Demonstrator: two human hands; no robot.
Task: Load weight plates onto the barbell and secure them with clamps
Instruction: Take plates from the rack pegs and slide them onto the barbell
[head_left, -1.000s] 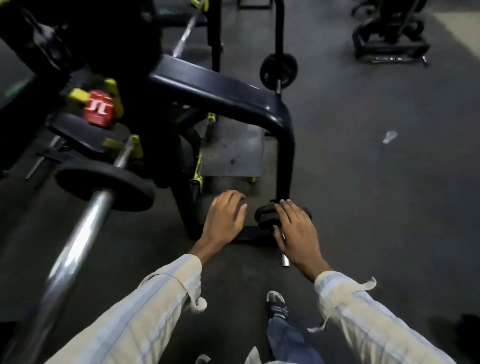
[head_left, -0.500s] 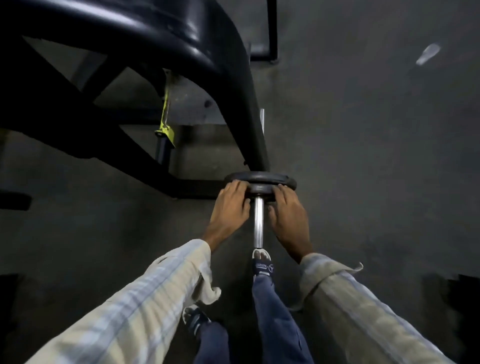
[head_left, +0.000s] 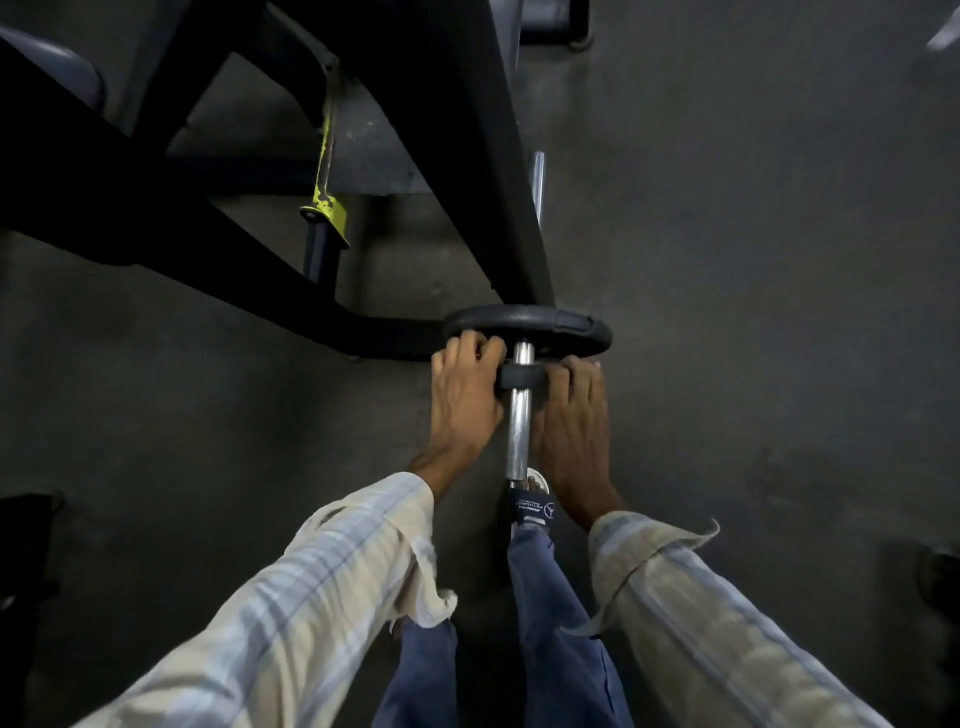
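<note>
A chrome peg (head_left: 518, 431) points toward me from the foot of a black machine frame. Two black weight plates sit on it: a larger plate (head_left: 530, 325) at the back and a small plate (head_left: 521, 378) in front of it. My left hand (head_left: 465, 402) grips the small plate's left edge. Opposite it, my right hand (head_left: 574, 421) holds the right edge. The peg's far end is hidden by the plates. No clamp is visible.
The black machine frame (head_left: 467, 156) slants across the upper left, with a yellow-capped post (head_left: 324, 208) under it. A second chrome rod (head_left: 537, 182) runs behind the frame leg. My shoe (head_left: 532, 506) and blue trouser legs are below the peg. Dark rubber floor (head_left: 753, 312) surrounds.
The view dropped from the bench and loaded barbell to the floor-level peg. Both hands closed on the small plate, which now stands a short way out from the larger plate.
</note>
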